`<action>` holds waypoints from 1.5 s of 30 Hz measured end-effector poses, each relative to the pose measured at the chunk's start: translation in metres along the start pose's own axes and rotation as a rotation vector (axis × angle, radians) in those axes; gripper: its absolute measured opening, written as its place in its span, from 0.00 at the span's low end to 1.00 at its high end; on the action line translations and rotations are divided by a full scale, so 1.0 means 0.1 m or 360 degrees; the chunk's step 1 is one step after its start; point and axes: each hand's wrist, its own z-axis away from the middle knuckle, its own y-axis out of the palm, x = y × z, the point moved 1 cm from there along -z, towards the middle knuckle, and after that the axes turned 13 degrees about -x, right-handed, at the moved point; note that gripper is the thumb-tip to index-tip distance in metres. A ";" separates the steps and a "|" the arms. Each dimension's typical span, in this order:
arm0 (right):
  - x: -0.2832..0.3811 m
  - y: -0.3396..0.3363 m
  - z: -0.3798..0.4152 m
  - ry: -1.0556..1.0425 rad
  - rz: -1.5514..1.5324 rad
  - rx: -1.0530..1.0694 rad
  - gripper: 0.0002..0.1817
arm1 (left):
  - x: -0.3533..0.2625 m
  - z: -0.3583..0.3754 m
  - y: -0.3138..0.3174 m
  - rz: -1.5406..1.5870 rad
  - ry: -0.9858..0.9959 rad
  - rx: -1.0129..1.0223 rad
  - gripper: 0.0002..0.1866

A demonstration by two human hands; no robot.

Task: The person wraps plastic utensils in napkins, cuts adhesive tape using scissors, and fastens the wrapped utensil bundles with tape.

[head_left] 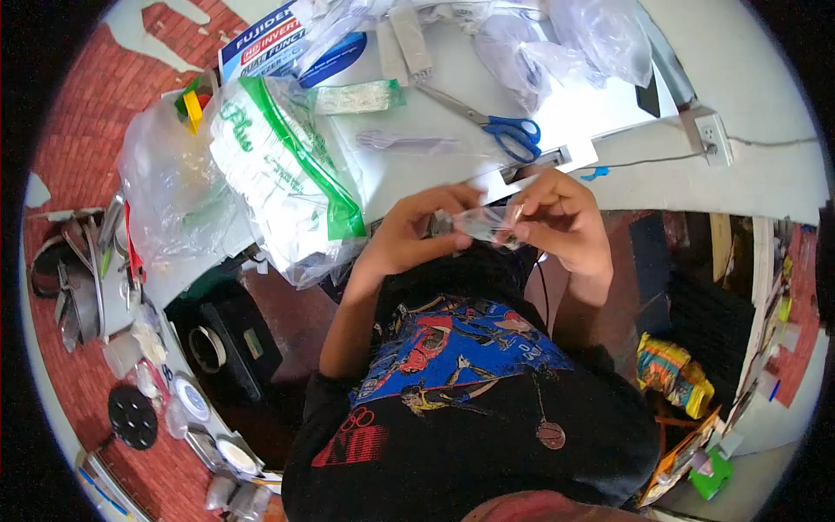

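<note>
Close in front of my body, both hands hold a small piece of clear, crinkled plastic wrap [483,224] stretched between them. My left hand [413,228] pinches its left end, and the fingers look slightly blurred. My right hand [565,222] grips the other end between thumb and fingers. Whether anything lies inside the plastic cannot be made out. Beyond the hands, scissors [515,132] with blue handles lie on the white table [396,184], blades pointing up and left. A clear plastic strip [409,143] lies left of them. A green and white plastic pack [274,152] rests beside my left forearm.
Clear plastic bags [565,48] are heaped at the table's far side, near a printed Fujidenzo box [265,48]. Another clear bag [174,191] sits at far left. A dark phone [648,97] and a power outlet [711,135] with a cord are at right.
</note>
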 end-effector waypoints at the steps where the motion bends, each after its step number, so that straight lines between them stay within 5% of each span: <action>1: -0.02 -0.04 0.03 0.0007 0.0025 -0.0089 0.10 | -0.18 0.13 0.03 -0.0045 -0.0311 -0.0174 0.14; 5: -0.04 -0.27 0.11 0.0045 -0.0006 -0.0348 0.11 | -0.21 0.49 -0.26 -0.0259 -0.0314 -0.0106 0.10; 13: -0.14 -0.49 0.12 -0.0006 0.0135 -0.0487 0.12 | -0.37 0.75 -0.41 -0.0429 -0.0560 -0.0715 0.05; 16: -0.13 -0.46 0.09 0.0029 0.0343 -0.0264 0.18 | -0.36 0.71 -0.34 -0.0407 -0.0680 -0.0807 0.04; 19: 0.02 -0.26 0.00 -0.0097 0.1203 -0.0081 0.41 | -0.40 0.62 -0.26 -0.0546 -0.0666 -0.0779 0.05; 22: -0.17 0.05 -0.17 -0.0362 0.1092 0.0360 0.40 | -0.49 0.47 -0.12 -0.0659 -0.0737 -0.0614 0.08; 24: -0.37 0.31 -0.23 -0.0120 0.0960 0.0609 0.42 | -0.50 0.41 -0.05 -0.0720 -0.0787 -0.0499 0.10; 25: -0.34 0.40 -0.24 0.0053 0.0853 0.0621 0.30 | -0.50 0.39 -0.03 -0.0668 -0.0734 -0.0557 0.12; 26: -0.35 0.39 -0.27 0.0051 0.0854 0.0623 0.30 | -0.51 0.38 -0.02 -0.0613 -0.0679 -0.0619 0.15; 28: -0.42 0.34 -0.30 0.0708 0.0725 0.0443 0.16 | -0.51 0.41 -0.07 -0.0571 -0.0634 -0.0691 0.16; 29: -0.50 0.32 -0.28 0.0287 0.0811 0.0351 0.07 | -0.51 0.43 -0.09 -0.0527 -0.0588 -0.0753 0.17; 36: -0.47 0.24 -0.30 0.0431 0.0989 0.0246 0.08 | -0.32 0.56 -0.17 -0.0221 -0.0717 -0.0921 0.13; 39: -0.51 0.22 -0.29 0.0414 0.1017 0.0423 0.12 | -0.29 0.54 -0.12 -0.0120 -0.0653 -0.0985 0.09; 41: -0.49 0.27 -0.28 0.0080 0.0915 0.0529 0.19 | -0.31 0.52 -0.08 -0.0366 -0.0639 -0.0961 0.04; 45: -0.39 0.28 -0.27 0.0224 0.0881 0.0698 0.25 | -0.39 0.53 -0.06 -0.0391 -0.0565 -0.0984 0.03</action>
